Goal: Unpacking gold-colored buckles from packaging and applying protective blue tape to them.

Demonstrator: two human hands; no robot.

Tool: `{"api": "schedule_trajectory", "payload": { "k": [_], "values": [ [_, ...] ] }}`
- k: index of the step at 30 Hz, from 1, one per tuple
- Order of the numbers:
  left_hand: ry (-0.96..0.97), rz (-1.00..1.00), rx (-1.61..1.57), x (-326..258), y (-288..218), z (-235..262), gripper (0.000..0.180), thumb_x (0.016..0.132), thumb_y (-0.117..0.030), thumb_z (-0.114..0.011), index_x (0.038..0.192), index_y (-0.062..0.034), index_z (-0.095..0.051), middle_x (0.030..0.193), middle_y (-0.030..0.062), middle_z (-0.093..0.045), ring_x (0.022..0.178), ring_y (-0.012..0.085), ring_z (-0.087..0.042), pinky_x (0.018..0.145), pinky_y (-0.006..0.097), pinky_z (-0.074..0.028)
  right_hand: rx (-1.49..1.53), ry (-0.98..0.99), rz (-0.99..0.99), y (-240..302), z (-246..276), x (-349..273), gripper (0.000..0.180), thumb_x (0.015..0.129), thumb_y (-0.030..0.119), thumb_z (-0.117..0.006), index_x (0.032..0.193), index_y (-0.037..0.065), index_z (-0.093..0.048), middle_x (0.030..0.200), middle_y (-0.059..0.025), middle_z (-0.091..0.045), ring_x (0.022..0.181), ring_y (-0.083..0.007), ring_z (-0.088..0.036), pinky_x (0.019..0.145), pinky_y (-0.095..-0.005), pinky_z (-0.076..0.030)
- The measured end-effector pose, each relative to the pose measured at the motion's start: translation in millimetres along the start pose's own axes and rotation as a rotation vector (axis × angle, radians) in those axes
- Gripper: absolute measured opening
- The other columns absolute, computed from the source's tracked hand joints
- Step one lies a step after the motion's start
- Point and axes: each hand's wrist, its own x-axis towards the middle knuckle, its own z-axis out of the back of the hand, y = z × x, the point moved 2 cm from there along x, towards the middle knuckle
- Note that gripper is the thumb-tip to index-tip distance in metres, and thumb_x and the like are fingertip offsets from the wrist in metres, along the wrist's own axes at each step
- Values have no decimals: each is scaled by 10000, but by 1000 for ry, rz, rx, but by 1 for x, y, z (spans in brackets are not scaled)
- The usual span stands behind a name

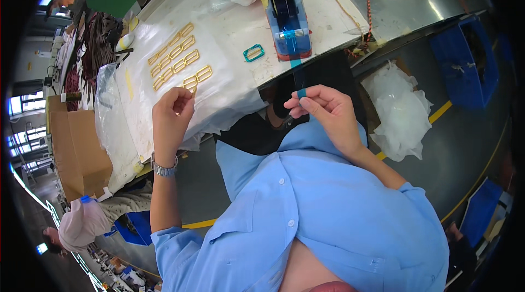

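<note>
Stretching from a blue dispenser (297, 13), narrow translucent teal tape (296, 64)

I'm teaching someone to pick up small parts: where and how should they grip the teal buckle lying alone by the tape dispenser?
Probably the two long sides near its left end, pinched from above and the left: the teal buckle lies flat on the white table, a slim frame offering mainly edges, and the tape dispenser stands on its right.
</note>
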Motion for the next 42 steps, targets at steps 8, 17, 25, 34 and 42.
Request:
{"api": "schedule_trajectory", "payload": {
  "k": [8,17,25,34,42],
  "values": [
    [328,86,-963,-7,-94,-55,112,1005,-66,-736,1087,3,-701,970,32,-717,867,95,-660,795,255,-534,-11,18,-3,0,0,-2,179,1101,22,-598,1234,-70,-675,1138,-177,-793,977,-152,-755,921,-306,-619],
    [468,145,-1033,-2,-126,-103,137,1025,-128,-756,1083,-4,-741,938,-26,-727,837,29,-626,750,207,-486,-50,-29,-13,-2,-2,-5,210,1099,48,-619,1265,-57,-690,1077,-97,-798,950,-115,-752,844,-270,-607],
    [463,181,-938,4,-125,-108,149,1015,-145,-770,1047,0,-761,890,-31,-721,800,29,-604,742,206,-482,-48,-5,-55,5,-4,-5,300,1106,49,-607,1371,-82,-659,1091,-121,-793,1005,-145,-759,923,-296,-614],
    [484,193,-972,9,-135,-114,145,1015,-125,-769,1043,17,-755,910,-4,-726,819,54,-621,765,217,-493,-163,-34,-50,3,-5,-4,351,1096,67,-636,1414,-81,-646,1132,-129,-796,1033,-139,-758,922,-286,-611],
    [486,221,-986,18,-125,-120,144,994,-112,-783,1034,24,-757,886,41,-768,802,78,-695,758,229,-544,-68,-20,-97,5,-3,6,325,1073,116,-699,1324,-91,-701,1106,-127,-805,986,-137,-772,878,-268,-616]
  ]
}}
